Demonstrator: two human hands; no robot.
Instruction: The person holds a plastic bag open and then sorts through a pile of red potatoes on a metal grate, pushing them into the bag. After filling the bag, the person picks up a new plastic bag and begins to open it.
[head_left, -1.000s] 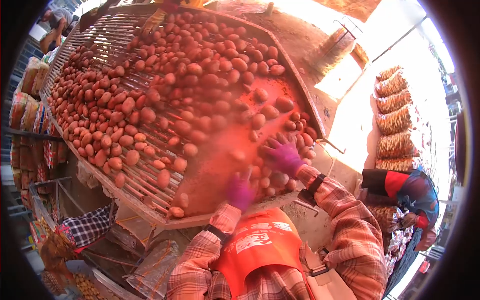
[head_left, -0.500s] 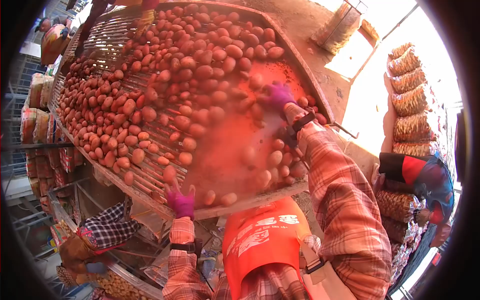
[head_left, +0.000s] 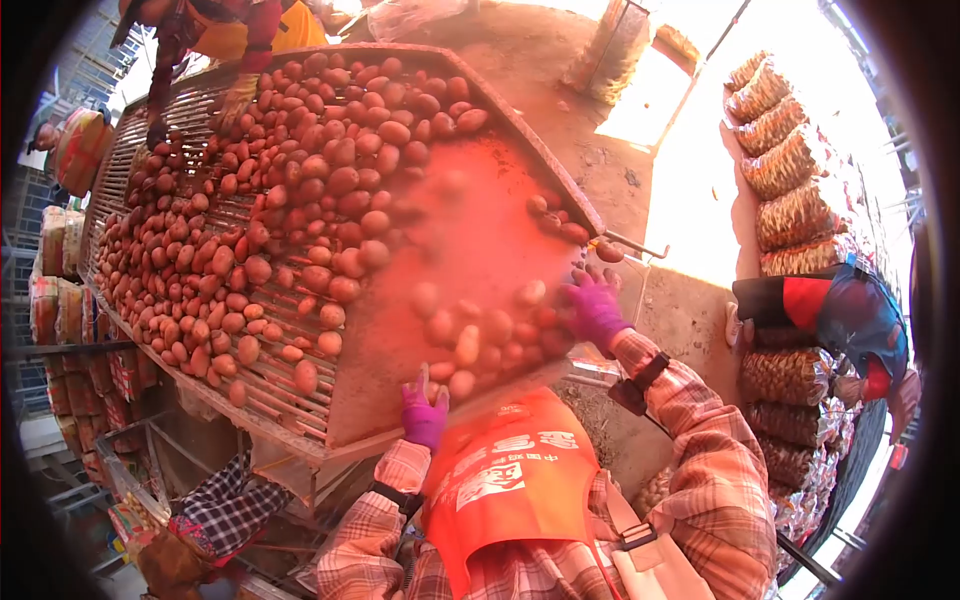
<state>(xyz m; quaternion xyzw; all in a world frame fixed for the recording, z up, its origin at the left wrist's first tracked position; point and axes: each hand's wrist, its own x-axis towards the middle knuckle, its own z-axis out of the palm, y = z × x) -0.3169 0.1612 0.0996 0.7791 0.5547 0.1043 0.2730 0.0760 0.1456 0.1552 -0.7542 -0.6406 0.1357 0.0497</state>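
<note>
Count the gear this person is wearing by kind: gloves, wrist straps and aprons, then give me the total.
Purple gloves: 2
Black wrist straps: 2
Orange apron: 1
Total: 5

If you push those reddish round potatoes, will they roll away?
Probably yes: the reddish round potatoes are ovals lying loose on a sloping dusty metal chute. They look firm, keeping shape in piles. Dust-coated, so probably not slippery.

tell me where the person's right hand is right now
In the head view the purple-gloved right hand is right of centre, at the lower right corner of the sorting table, against the loose potatoes gathered on its smooth end.
</note>
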